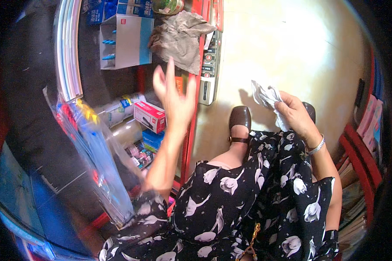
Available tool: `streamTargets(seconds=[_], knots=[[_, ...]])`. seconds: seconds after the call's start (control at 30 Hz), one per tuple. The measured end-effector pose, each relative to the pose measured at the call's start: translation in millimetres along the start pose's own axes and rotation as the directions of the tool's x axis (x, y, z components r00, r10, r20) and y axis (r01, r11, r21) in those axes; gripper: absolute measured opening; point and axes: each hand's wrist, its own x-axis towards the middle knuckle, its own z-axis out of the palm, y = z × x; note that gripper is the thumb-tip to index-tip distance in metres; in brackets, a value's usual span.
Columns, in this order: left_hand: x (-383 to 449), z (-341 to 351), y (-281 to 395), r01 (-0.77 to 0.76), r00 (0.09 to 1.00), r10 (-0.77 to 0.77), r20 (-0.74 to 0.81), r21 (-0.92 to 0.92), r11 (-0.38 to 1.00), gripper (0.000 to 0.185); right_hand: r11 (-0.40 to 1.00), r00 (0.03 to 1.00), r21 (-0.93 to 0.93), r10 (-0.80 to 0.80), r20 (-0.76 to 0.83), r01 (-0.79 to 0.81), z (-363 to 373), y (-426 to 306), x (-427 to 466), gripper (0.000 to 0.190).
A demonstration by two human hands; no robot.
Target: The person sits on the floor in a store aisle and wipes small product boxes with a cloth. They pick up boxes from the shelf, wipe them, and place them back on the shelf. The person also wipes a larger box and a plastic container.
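My left hand [176, 94] reaches over the shelf edge with its fingers apart and nothing in its grasp. Just beyond its fingertips lies a crumpled grey cloth [179, 42], spread over the shelf's front edge. Whether a fingertip touches the cloth I cannot tell. Over the floor on the right, my right hand [294, 111] pinches a crumpled whitish tissue or thin cloth [266, 94] between thumb and fingers. Left of the grey cloth stands a white and blue display box [134, 42] holding blue twisted sticks. A red and white box [149, 116] lies beside my left forearm.
Rolls of clear tape [124, 132] and a blue box [153, 140] lie on the shelf. Plastic-wrapped long items [98, 156] stand at its left. Black boxes [209, 71] line the red shelf edge [190, 143]. Another red rack [362, 156] is on the right.
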Motion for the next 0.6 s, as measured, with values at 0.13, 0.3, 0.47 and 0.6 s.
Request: streamTargets(seconds=[0.13, 0.3, 0.47, 0.6], knots=[[98.8, 63.6, -8.9, 0.188, 0.973, -0.177, -0.151, 0.061, 0.980, 0.087, 0.979, 1.000, -0.205, 0.002, 0.005, -0.001, 2.3, -17.2, -1.5, 0.031], [110.2, 71.6, 12.1, 0.331, 0.937, -0.345, 0.056, 0.172, 0.928, 0.075, 0.999, 0.999, -0.003, 0.032, -0.039, -0.032, -7.4, -16.9, -24.1, 0.027], [72.3, 53.1, -15.1, 0.142, 0.989, -0.142, 0.032, 0.004, 0.990, 0.053, 1.000, 0.999, -0.003, -0.022, -0.044, 0.022, -6.5, -17.9, -26.6, 0.027], [21.1, 25.4, -47.1, 0.168, 0.985, -0.170, 0.033, 0.048, 0.985, 0.050, 0.998, 1.000, -0.056, -0.015, -0.024, 0.013, 5.1, -27.4, -21.7, 0.029]])
